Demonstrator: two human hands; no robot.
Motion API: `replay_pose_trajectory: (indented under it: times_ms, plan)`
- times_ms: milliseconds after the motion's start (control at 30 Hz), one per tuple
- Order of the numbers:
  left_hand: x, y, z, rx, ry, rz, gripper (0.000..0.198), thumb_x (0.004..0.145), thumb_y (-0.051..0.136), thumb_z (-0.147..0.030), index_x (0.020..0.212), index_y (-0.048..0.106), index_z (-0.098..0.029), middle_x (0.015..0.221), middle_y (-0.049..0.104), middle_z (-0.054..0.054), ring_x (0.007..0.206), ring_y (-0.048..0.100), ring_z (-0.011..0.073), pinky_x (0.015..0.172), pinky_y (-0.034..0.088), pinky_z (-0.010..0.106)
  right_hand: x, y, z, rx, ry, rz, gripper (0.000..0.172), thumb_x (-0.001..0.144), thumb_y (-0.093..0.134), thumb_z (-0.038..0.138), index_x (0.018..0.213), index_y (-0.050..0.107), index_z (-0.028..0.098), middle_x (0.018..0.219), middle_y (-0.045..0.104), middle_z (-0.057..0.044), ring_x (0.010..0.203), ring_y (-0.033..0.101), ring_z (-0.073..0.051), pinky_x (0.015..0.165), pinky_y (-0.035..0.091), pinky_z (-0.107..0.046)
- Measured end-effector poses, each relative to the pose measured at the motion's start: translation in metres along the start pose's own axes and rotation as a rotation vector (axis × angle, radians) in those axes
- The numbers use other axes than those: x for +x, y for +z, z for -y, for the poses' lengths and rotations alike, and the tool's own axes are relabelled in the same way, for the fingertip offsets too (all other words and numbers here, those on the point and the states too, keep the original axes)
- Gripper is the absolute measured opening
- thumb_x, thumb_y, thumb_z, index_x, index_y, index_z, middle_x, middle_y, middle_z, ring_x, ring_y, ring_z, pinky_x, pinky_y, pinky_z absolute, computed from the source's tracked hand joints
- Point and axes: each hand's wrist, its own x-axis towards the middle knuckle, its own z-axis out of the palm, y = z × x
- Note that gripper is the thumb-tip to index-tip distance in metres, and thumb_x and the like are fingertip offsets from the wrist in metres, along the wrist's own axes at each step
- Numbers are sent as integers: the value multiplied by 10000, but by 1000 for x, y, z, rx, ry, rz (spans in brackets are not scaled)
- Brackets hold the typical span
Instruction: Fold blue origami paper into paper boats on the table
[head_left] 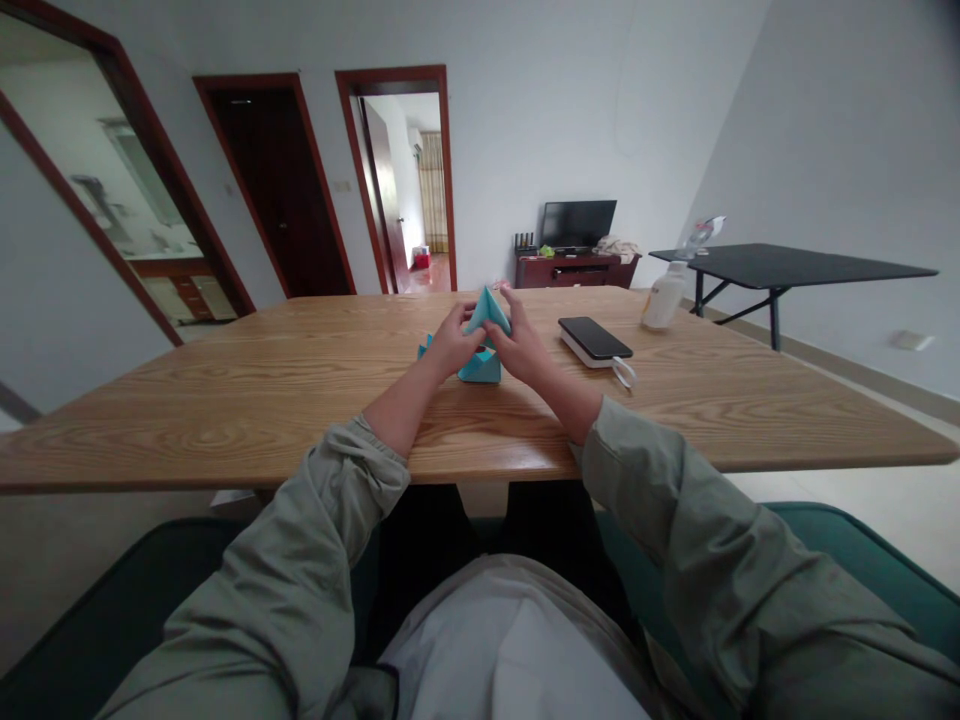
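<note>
White walls point(525, 120) stand around me. My wood-grained table point(337, 420) spreads in front, with a black table point(795, 262) off to the right and a television point(577, 223) by the far wall. To my right sit a pale bottle point(664, 298), its marking too small to read, and a black-topped white device point(595, 338). My left hand point(452, 340) and right hand point(523, 345), partly curled, grip a folded light-blue piece point(489, 308) above another blue piece point(480, 372) on the tabletop.
</note>
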Motion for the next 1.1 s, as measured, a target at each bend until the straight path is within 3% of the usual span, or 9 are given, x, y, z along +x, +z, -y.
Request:
replay_pose_trajectory:
  times_ms: [200, 367, 533, 667, 867, 1000, 1100]
  plan:
    - [-1, 2, -1, 197, 123, -102, 349, 749, 655, -152, 1086, 618, -234, 1034, 663, 44, 968, 619, 206, 803, 521, 279, 1, 3, 2, -15, 67, -104, 537, 873, 496, 282, 1407, 475, 238, 1135, 700, -66, 937, 667, -256, 943, 501, -462]
    - [2, -4, 2, 319, 159, -179, 329, 761, 589, -121, 1062, 643, -242, 1004, 670, 26, 928, 623, 201, 768, 543, 293, 3, 0, 1, -34, 56, -135, 510, 799, 502, 197, 1301, 593, 192, 1031, 730, -62, 900, 663, -245, 873, 515, -406]
    - [9, -8, 6, 88, 26, -206, 251, 748, 570, -146, 971, 671, -198, 917, 662, 35, 769, 626, 178, 593, 568, 288, 10, -1, -17, 85, 61, -154, 416, 745, 492, 174, 1097, 712, 194, 1011, 742, -30, 929, 670, -222, 878, 529, -387]
    - [11, -13, 3, -110, -84, -223, 227, 696, 611, -131, 911, 677, -160, 856, 659, 43, 749, 638, 173, 599, 577, 299, 14, -2, -29, 202, 92, -133, 346, 736, 520, 195, 1003, 739, 208, 935, 746, -8, 887, 682, -212, 844, 557, -404]
    - [10, -22, -6, -334, -155, -185, 273, 659, 675, -140, 924, 615, -170, 841, 666, 27, 714, 660, 152, 646, 563, 287, 10, -10, -17, 9, 9, -112, 336, 758, 556, 201, 1042, 736, 199, 967, 751, -44, 893, 693, -238, 853, 551, -415]
    - [9, -19, -7, -401, -204, -121, 369, 670, 694, -153, 1012, 569, -215, 796, 647, -11, 661, 656, 142, 640, 552, 286, 4, -12, -8, -204, -14, -65, 533, 760, 583, 192, 1291, 625, 206, 1136, 721, -86, 987, 680, -286, 893, 531, -455]
    - [9, -14, -6, -438, -213, -74, 334, 705, 742, -254, 981, 559, -211, 830, 652, -7, 684, 659, 133, 681, 550, 285, 1, -10, -2, -214, -40, -8, 646, 786, 542, 174, 1430, 502, 209, 1314, 640, -93, 1136, 630, -294, 977, 493, -461]
